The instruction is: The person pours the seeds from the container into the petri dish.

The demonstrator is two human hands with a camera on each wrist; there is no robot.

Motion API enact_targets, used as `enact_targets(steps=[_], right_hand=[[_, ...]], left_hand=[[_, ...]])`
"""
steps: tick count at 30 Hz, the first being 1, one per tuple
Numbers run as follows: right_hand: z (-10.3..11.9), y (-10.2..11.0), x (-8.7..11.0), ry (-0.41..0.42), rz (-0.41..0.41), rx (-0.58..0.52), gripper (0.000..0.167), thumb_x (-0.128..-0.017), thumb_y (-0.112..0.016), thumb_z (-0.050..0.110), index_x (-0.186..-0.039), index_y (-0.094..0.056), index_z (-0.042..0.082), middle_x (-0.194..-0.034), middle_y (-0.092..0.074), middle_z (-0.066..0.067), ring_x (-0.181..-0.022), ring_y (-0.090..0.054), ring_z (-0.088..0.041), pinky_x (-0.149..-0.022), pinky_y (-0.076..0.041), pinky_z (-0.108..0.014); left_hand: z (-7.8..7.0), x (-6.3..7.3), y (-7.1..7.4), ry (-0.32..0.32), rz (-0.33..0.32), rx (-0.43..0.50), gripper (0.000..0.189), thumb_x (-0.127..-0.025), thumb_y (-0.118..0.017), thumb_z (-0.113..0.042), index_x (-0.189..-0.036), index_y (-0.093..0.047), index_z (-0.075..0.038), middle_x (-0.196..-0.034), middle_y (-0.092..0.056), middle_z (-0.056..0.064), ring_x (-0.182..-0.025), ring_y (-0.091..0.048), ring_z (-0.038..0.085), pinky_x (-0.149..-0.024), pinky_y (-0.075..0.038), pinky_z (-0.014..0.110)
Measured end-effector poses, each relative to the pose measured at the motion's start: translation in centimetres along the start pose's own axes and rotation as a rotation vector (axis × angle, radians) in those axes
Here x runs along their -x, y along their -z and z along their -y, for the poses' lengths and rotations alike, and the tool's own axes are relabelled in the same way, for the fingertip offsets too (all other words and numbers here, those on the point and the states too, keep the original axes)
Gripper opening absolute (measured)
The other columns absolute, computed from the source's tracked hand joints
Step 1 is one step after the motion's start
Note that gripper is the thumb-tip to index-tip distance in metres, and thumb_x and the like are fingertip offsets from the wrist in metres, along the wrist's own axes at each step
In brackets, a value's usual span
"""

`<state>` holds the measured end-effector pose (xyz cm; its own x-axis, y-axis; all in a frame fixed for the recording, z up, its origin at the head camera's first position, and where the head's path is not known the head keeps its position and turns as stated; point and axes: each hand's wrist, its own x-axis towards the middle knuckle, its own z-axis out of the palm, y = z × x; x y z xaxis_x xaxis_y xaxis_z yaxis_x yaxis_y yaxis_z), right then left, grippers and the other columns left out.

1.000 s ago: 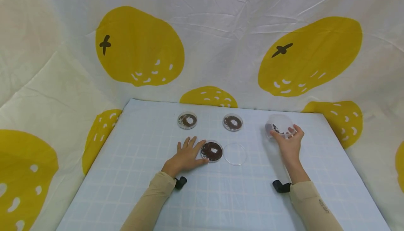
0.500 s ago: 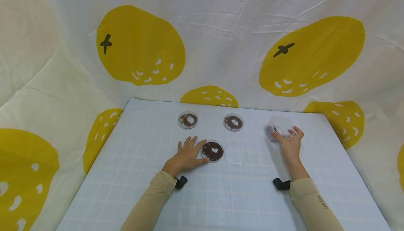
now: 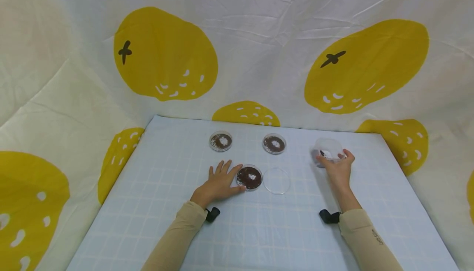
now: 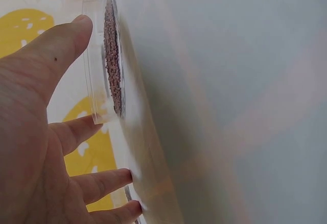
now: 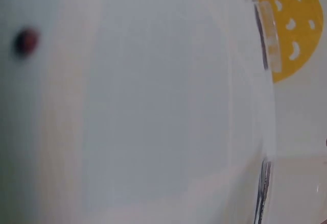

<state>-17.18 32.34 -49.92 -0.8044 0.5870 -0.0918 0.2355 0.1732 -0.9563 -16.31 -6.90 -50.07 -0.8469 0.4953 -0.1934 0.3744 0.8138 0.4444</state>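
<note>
A round clear petri dish (image 3: pixel 249 177) holds dark brown granules with a white patch in the middle. My left hand (image 3: pixel 218 182) spans its left side in the head view, thumb and index finger at opposite edges of the rim, other fingers spread. In the left wrist view the thumb tip and index fingertip lie against the wall of this dish (image 4: pixel 113 55). My right hand (image 3: pixel 338 170) grips a translucent plastic tub (image 3: pixel 327 145) by its near side, with some dark stuff inside. A clear round lid (image 3: pixel 277 181) lies flat just right of the dish.
Two more petri dishes with brown and white contents, a left one (image 3: pixel 220 141) and a right one (image 3: pixel 274 144), sit farther back. A pale blue checked cloth (image 3: pixel 237 234) covers the table. A white curtain (image 3: pixel 255 65) with yellow fruit prints hangs behind.
The tub in my right hand has tipped a little and shifted slightly lower and nearer, so less of the dark contents shows. My left hand stays at the dish.
</note>
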Motion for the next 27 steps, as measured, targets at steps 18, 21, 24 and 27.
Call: enact_targets(steps=[18, 21, 24, 27], right_hand=[[1.5, 0.2, 1.6, 0.466, -0.034, 0.189, 0.094, -0.083, -0.084, 0.026, -0.157, -0.027, 0.014, -0.158, -0.027, -0.01, -0.142, -0.028, -0.03, -0.118, -0.019, -0.048], [1.7, 0.1, 1.9, 0.502, 0.009, 0.189, 0.093, -0.083, -0.083, 0.025, -0.158, -0.028, 0.016, -0.158, -0.028, -0.01, -0.142, -0.03, -0.031, -0.116, -0.02, -0.054], [2.0, 0.1, 2.2, 0.539, 0.069, 0.179, 0.093, -0.083, -0.084, 0.021, -0.158, -0.029, 0.02, -0.16, -0.029, -0.008, -0.144, -0.028, -0.029, -0.116, -0.02, -0.056], [2.3, 0.0, 2.3, 0.585, 0.147, 0.177, 0.095, -0.082, -0.085, 0.017, -0.159, -0.03, 0.023, -0.161, -0.029, -0.003, -0.146, -0.025, -0.023, -0.118, -0.021, -0.049]], left_hand=[[0.1, -0.2, -0.2, 0.004, 0.0, -0.01, 0.08, -0.093, -0.06, -0.06, -0.158, -0.03, -0.025, -0.163, -0.018, 0.02, -0.149, -0.009, 0.045, -0.112, -0.005, 0.07], [0.1, -0.3, -0.3, 0.002, 0.003, -0.018, 0.08, -0.093, -0.059, -0.06, -0.159, -0.029, -0.025, -0.163, -0.018, 0.019, -0.149, -0.008, 0.044, -0.112, -0.005, 0.071], [0.2, -0.3, -0.4, -0.002, 0.002, -0.019, 0.08, -0.093, -0.06, -0.06, -0.158, -0.03, -0.024, -0.163, -0.019, 0.02, -0.148, -0.009, 0.045, -0.111, -0.006, 0.071], [0.3, -0.4, -0.4, -0.002, 0.005, -0.022, 0.081, -0.093, -0.059, -0.061, -0.159, -0.029, -0.025, -0.163, -0.018, 0.02, -0.149, -0.009, 0.045, -0.111, -0.005, 0.071]])
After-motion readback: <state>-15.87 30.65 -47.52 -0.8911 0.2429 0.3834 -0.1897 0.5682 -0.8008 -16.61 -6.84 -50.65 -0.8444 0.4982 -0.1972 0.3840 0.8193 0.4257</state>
